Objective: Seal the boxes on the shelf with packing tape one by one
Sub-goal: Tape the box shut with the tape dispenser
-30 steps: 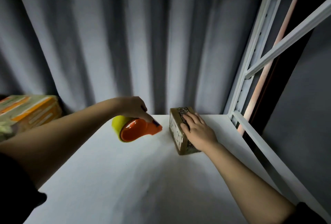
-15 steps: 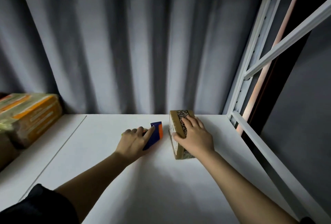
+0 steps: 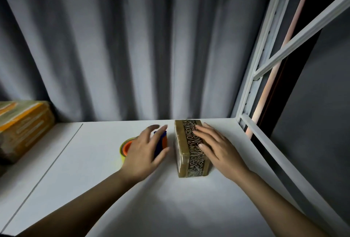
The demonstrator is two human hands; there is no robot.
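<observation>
— Cardboard, that small box [image 3: 191, 151], brown with a band of patterned tape along its top. It stood on the shelf [image 3: 106, 183] toward the right end, near the white upright of the rack [image 3: 251, 77]. It looked light and stiff to me, easy to slide by accident, so I'd have taken it by the two long sides.

— And the hands?

— The right hand [image 3: 219, 149] lay flat on the lid, fingers [image 3: 201, 132] straight, pressing rather than gripping. The left hand [image 3: 144, 153] was spread over the tape dispenser [image 3: 126, 146], fingers loose and open; whether it touched it I couldn't tell.

— The dispenser, how would that handle?

— Hard plastic, orange and blue, with a yellowish roll; light, I'd guess, best held by the handle. It lay on the shelf just beside the box, apart from it.

— How many of each?

— One small box, one dispenser, two hands. One larger orange-striped package [image 3: 22, 123] sat at the far left, and a grey curtain [image 3: 132, 47] hung behind.
</observation>
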